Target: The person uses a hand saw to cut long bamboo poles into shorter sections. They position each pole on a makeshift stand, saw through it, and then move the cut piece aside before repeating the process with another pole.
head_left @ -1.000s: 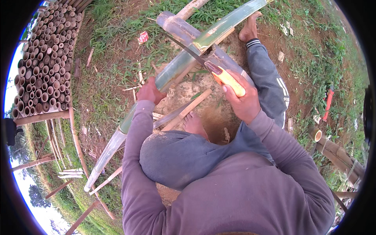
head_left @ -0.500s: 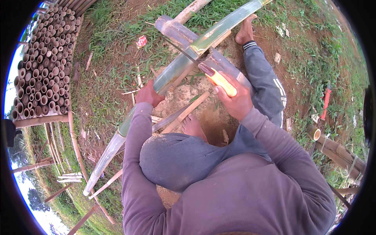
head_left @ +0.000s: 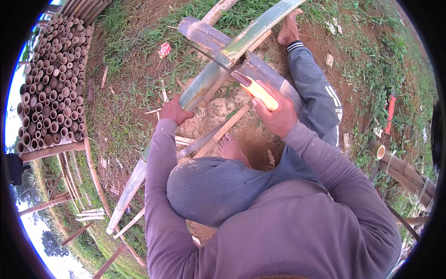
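A long green bamboo pole point(head_left: 197, 90) runs slantwise from the lower left to the top of the head view, crossing over a thick grey-brown bamboo piece point(head_left: 262, 74). My left hand point(head_left: 175, 111) is closed round the pole, below the crossing. With my right hand point(head_left: 277, 111) I grip the yellow-orange handle of a hand saw point(head_left: 260, 94). Its thin dark blade lies across the pole near a pale joint ring. How deep the blade sits is too small to tell.
Left stands a rack of stacked cut bamboo tubes point(head_left: 55, 93). Split strips point(head_left: 222, 131) lie by my bent leg and bare foot point(head_left: 231, 148). My other leg stretches far right. A red-orange handled tool point(head_left: 390, 114) and a tied bamboo beam point(head_left: 404, 174) are at the right.
The whole view has shifted and turned slightly. Both hands keep their grips, and the saw blade stays across the pole at about the same spot.
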The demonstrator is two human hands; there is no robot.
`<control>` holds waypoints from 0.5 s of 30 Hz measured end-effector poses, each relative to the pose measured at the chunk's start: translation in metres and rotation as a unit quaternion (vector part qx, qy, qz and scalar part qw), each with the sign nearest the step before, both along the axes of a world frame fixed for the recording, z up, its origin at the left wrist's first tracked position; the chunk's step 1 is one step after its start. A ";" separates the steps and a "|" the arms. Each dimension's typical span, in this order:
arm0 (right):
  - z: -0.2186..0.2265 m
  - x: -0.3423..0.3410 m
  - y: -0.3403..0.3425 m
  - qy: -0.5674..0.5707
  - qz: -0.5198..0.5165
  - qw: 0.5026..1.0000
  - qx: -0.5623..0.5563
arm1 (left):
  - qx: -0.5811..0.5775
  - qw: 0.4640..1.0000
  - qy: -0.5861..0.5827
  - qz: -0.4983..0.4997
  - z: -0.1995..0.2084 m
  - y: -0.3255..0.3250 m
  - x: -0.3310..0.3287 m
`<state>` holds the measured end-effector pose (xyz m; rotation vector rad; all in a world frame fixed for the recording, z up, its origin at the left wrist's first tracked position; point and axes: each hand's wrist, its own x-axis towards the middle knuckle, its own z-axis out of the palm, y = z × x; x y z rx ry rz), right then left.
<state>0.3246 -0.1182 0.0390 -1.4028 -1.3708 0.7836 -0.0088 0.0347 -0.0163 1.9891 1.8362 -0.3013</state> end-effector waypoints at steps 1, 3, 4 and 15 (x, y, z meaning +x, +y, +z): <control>0.006 0.019 -0.033 -0.018 0.008 1.000 0.006 | -0.001 1.000 -0.006 -0.001 0.000 -0.003 -0.003; 0.015 0.051 -0.098 -0.043 0.021 0.999 -0.006 | -0.013 1.000 -0.011 0.001 -0.006 -0.015 -0.009; 0.021 0.059 -0.113 -0.052 0.017 0.998 -0.011 | -0.012 1.000 -0.011 -0.004 -0.005 -0.011 -0.006; -0.015 -0.001 0.014 -0.016 -0.004 1.000 0.008 | -0.029 0.999 -0.035 -0.018 -0.009 0.002 -0.011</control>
